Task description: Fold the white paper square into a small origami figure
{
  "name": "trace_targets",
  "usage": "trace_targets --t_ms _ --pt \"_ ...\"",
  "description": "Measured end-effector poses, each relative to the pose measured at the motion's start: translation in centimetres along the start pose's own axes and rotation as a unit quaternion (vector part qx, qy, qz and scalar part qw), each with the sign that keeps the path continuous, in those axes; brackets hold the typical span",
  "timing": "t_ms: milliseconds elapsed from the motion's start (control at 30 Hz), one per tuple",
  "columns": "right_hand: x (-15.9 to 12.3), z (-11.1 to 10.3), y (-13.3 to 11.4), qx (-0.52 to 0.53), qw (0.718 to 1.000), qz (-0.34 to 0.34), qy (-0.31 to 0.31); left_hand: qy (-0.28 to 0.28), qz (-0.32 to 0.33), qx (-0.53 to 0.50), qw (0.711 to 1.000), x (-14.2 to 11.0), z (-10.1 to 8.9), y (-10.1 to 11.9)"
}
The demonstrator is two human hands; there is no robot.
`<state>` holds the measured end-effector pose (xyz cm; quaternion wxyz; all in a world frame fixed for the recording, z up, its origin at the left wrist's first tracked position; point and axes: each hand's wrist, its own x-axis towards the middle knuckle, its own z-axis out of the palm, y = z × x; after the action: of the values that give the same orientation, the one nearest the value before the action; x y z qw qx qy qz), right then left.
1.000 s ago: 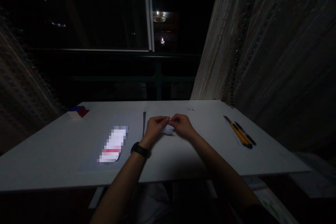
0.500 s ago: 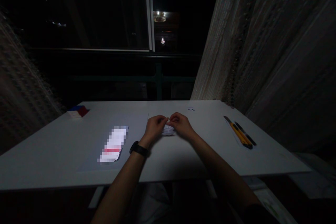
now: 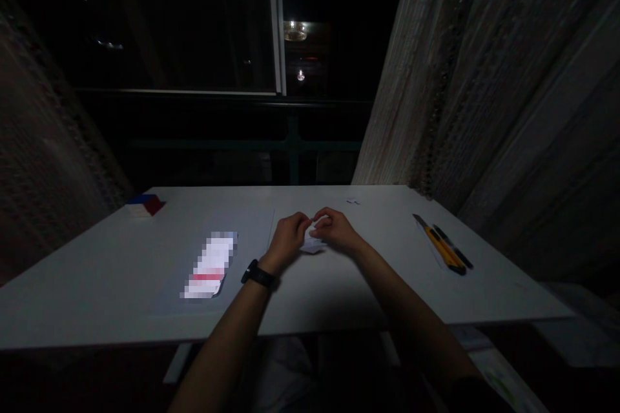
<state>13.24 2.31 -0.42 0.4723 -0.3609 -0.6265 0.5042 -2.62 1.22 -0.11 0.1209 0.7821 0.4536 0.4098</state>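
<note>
Near the middle of the white table [image 3: 334,297], my left hand [image 3: 289,234] and my right hand [image 3: 335,230] meet with their fingertips close together. Both pinch a small white folded paper [image 3: 312,245], whose lower part shows between and below the fingers. The fingers hide its upper part, and in the dim light I cannot make out its exact shape. A black watch [image 3: 258,273] is on my left wrist.
A lit phone [image 3: 210,264] lies left on a pale sheet [image 3: 256,222], with a red, blue and white cube [image 3: 144,205] farther left. Right are a yellow utility knife [image 3: 442,246] and a black pen [image 3: 453,246]. Small paper scraps [image 3: 352,201] lie behind my right hand.
My left hand has turned slightly and shifted a little to the right. The fingers of both hands have changed their bend around the paper, which sits slightly lower.
</note>
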Motion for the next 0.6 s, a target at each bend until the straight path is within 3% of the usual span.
trace_targets --t_ms 200,600 --pt "-0.2 0.3 0.3 0.027 0.999 0.023 -0.034 0.009 0.011 0.022 1.000 -0.2 0.2 0.0" --pt "-0.1 0.2 0.0 0.036 0.997 0.070 0.000 -0.023 -0.001 -0.040 0.999 -0.4 -0.3 1.0"
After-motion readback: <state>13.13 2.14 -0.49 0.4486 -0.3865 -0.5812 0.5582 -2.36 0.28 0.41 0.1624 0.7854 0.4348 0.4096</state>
